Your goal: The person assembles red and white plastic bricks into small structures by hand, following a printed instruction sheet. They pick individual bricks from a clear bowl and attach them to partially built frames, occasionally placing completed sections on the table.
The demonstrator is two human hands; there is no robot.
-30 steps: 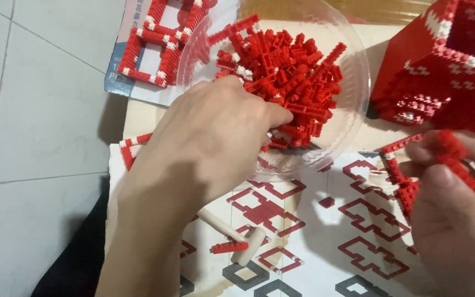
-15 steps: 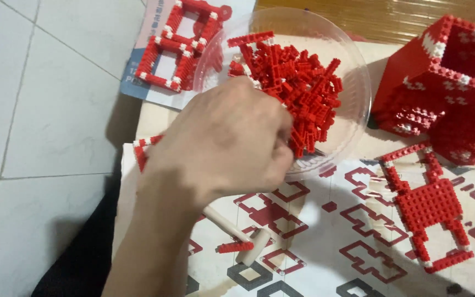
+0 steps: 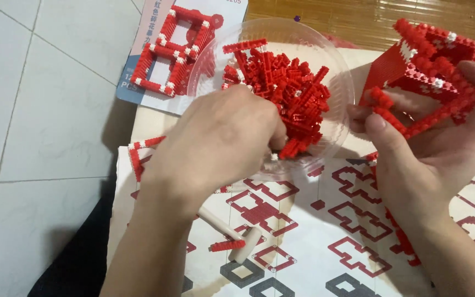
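The left hand (image 3: 221,140) reaches into the bowl (image 3: 333,82) of red bricks (image 3: 287,88); its fingers are hidden, so its grip cannot be told. The right hand (image 3: 413,148) is closed around a red frame (image 3: 430,77), right of the bowl.

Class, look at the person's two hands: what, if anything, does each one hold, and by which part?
The right hand grips the red brick structure by its lower edge. The left hand digs in the loose red bricks; any hold is hidden.

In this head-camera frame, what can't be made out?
- Left hand fingertips: curled into the pile of red bricks in the clear plastic bowl; its own back hides any brick pinched.
- Red brick structure in the right hand: its far side faces away.
- Instruction sheet: diagrams partly covered by both forearms.
- Small white mallet: handle partly under the left wrist.
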